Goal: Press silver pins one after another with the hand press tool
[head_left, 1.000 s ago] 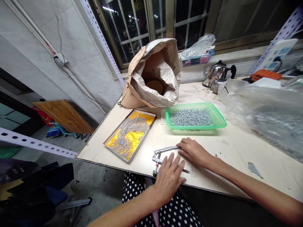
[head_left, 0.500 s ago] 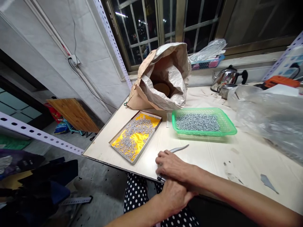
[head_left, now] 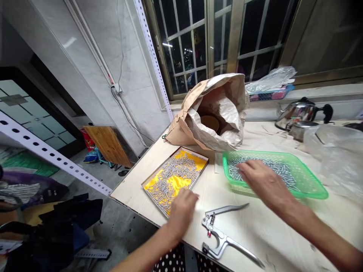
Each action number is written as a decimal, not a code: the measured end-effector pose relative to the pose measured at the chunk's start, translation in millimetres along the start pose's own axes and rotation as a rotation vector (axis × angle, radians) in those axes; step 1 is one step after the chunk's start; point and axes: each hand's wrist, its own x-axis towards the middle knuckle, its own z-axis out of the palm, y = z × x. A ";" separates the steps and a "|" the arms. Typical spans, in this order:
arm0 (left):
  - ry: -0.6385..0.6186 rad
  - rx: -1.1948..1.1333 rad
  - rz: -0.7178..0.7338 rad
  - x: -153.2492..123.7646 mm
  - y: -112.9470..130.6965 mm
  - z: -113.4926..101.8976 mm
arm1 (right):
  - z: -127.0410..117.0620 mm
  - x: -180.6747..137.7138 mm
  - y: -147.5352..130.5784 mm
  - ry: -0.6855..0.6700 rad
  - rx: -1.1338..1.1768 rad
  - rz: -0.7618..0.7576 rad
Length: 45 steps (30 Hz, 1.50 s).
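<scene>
My left hand [head_left: 183, 209] is at the near right edge of a shallow box [head_left: 197, 180] lined with yellow cloth, its fingers curled; what they hold, if anything, is hidden. Small silvery metal pins [head_left: 163, 189] lie scattered over the cloth. Over the green plastic basket [head_left: 307, 181] is my right hand [head_left: 265, 183], fingers bent and close together, tips near the small metal pieces [head_left: 283, 173] inside. I cannot see anything between them. Between my hands, metal hand press pliers [head_left: 224, 238] with a spring lie on the table, touched by neither hand.
Behind the box a large open paper sack [head_left: 181, 124] lies tilted on the table [head_left: 129, 189]. A metal kettle [head_left: 297, 113] stands at the back right, with clear plastic bags [head_left: 337, 158] in front of it. A perforated metal post [head_left: 154, 53] rises at the table's back left corner.
Both hands were together at the table's front edge, over the pliers. They have parted, left hand to the box, right hand to the basket; the pliers now lie uncovered. The view has shifted.
</scene>
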 end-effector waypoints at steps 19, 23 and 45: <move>-0.525 -0.201 0.105 48.3 -90.3 -26.7 | 43.0 -107.7 -67.2 -0.748 0.333 0.137; -0.539 -0.194 0.083 49.0 -91.2 -22.9 | 45.3 -105.7 -73.2 -0.782 0.281 0.143; -0.797 -0.912 -0.972 -9.3 26.7 -8.0 | 37.8 -113.9 -71.1 -0.549 0.198 -0.132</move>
